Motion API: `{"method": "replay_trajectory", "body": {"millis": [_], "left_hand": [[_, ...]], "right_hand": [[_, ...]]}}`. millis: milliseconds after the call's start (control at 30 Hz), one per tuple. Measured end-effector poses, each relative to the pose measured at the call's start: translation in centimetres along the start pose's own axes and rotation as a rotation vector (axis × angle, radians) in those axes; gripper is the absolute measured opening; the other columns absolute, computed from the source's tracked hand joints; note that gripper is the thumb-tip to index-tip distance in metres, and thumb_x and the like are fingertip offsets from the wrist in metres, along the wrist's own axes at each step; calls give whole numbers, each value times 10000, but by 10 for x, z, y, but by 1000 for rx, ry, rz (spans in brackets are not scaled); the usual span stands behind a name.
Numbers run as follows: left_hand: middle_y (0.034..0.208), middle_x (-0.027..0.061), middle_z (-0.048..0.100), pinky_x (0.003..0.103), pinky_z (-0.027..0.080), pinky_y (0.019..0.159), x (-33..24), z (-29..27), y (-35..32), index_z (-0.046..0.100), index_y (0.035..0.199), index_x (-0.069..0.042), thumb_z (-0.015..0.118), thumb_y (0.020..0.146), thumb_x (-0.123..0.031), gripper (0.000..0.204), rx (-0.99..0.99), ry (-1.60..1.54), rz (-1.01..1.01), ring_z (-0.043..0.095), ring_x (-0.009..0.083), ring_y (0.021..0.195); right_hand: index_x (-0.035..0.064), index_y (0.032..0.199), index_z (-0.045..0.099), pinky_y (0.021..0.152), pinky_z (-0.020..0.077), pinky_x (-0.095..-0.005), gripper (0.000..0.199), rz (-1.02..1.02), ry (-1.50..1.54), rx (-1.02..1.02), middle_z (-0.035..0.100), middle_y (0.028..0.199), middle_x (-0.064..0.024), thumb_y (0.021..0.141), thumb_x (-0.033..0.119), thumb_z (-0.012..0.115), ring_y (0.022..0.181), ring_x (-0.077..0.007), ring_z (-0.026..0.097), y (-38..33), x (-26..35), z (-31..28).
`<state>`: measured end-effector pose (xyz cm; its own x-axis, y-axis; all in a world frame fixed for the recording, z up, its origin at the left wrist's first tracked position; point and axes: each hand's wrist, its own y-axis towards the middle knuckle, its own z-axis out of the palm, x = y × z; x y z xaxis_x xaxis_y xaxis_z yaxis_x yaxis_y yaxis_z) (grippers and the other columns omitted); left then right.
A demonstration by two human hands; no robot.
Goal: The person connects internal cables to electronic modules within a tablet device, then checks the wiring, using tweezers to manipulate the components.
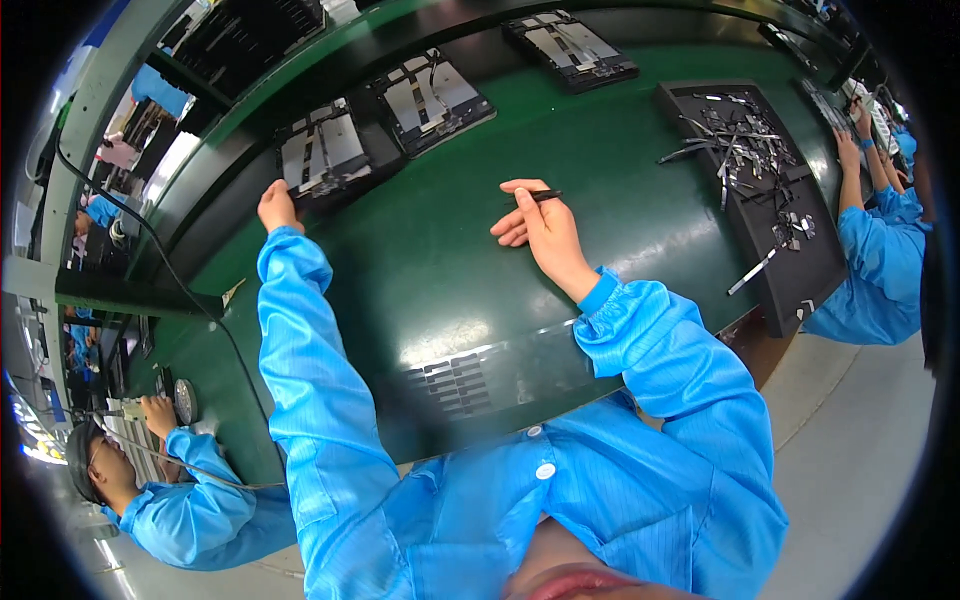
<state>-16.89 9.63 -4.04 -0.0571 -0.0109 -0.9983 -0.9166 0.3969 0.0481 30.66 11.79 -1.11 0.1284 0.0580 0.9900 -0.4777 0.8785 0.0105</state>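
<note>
Reaching across a green workbench (pixel 430 260), a person in a bright blue long-sleeved smock works at an assembly line. The left hand (pixel 278 208) is stretched toward the bench's far edge, its fingers curled against the near corner of an opened flat device (pixel 322 152) that lies in a dark carrier with its silvery inner plates showing; whether the fingers grip the corner or only press on it cannot be told. The right hand (pixel 538 228) rests on the bare middle of the bench, fingers loosely bent, pinching a thin black stick-like tool (pixel 543 195) between thumb and forefinger, the tool's tip pointing to the right.

Two more opened devices sit along the far edge: one (pixel 434 98) just right of the first, another (pixel 570 46) farther right, near the far right corner. On the right end of the bench lies a long black tray (pixel 790 290), scattered with thin grey strips and small metal parts (pixel 740 145); one strip (pixel 752 272) lies loose near the tray's near end. A black cable (pixel 190 290) runs along the bench's left side.

Co-workers in the same blue smocks sit on both sides. At the left end, one (pixel 160 500) bends over the bench with a hand beside a small round dark object (pixel 185 400). At the right end, another's forearm (pixel 852 165) reaches up toward items at the far right corner.
</note>
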Motion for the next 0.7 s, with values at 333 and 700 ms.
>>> {"method": "replay_trajectory", "body": {"millis": [333, 700], "left_hand": [[1121, 71, 691, 288, 524, 896, -39, -65, -164, 618, 1257, 33, 634, 992, -164, 331, 271, -200, -127, 649, 146, 982], [1265, 100, 615, 316, 499, 968, -37, -80, -312, 486, 1367, 20, 493, 1061, -194, 373, 65, -314, -212, 609, 165, 1117]], "right_hand": [[52, 1292, 511, 874, 548, -315, 264, -186, -78, -80, 679, 1221, -155, 1065, 184, 487, 1054, -206, 688, 0, -12, 2], [58, 1280, 529, 865, 538, -304, 417, 5, -232, 297, 690, 1187, -132, 901, 52, 702, 971, -143, 672, -28, 0, 29]]}}
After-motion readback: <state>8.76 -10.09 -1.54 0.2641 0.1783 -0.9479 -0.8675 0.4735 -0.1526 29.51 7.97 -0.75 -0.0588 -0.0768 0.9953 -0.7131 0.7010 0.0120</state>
